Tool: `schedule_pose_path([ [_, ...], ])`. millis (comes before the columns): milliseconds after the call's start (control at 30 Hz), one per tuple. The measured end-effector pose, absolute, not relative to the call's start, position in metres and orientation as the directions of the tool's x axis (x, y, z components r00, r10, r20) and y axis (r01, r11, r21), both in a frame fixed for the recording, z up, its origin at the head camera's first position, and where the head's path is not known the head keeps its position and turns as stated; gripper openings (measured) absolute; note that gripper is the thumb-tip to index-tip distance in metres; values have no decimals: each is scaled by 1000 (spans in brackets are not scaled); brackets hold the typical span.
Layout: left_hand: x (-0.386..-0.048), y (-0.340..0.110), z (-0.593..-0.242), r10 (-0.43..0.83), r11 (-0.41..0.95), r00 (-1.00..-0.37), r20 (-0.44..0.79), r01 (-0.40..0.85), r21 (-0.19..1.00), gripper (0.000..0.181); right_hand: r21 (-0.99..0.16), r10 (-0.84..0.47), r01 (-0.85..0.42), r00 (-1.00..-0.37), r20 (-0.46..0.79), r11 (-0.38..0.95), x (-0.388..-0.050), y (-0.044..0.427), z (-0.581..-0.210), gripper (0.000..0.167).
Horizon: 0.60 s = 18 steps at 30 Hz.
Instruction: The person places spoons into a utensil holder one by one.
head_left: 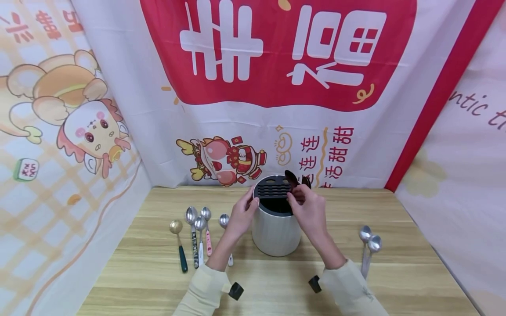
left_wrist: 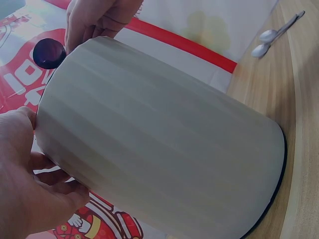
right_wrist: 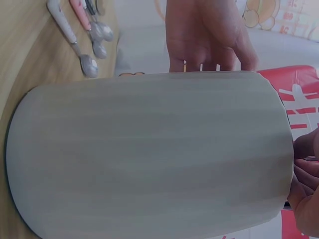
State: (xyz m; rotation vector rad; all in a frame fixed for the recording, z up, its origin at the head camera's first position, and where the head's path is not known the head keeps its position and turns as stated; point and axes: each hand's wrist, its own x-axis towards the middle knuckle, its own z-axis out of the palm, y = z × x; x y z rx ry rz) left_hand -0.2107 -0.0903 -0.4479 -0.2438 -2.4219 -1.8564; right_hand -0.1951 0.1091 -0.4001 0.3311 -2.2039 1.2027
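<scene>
A pale ribbed cylindrical holder [head_left: 276,235] with a dark slotted top [head_left: 273,189] stands on the wooden table. My left hand [head_left: 242,214] holds its upper left rim, thumb on the edge; the left wrist view shows that hand [left_wrist: 30,184] against the side of the holder [left_wrist: 159,134]. At the right of the top, my right hand [head_left: 310,210] pinches something dark, its lower part hidden by the fingers. Dark spoon heads [head_left: 291,178] rise above the rim there, and one dark bowl [left_wrist: 49,54] shows in the left wrist view.
Several spoons lie left of the holder, among them one with a dark green handle [head_left: 182,260] and one with a pink handle [head_left: 208,243]. Two metal spoons [head_left: 373,244] lie at the right. A printed cloth [head_left: 221,118] hangs behind the table.
</scene>
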Motion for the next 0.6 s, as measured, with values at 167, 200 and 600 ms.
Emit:
schedule_pose_path([
  [167,-211,-91,-448,85,249,-985,150,167,954,57,-704,82,-471,-799,596,532,-196,108,-401,18],
  [200,-211,-91,-448,85,249,-986,146,163,955,57,-708,84,-469,-801,593,528,-195,109,-402,20],
  [600,-213,-91,-449,87,232,-985,150,167,958,55,-673,108,-529,-739,665,517,-186,117,-392,22],
])
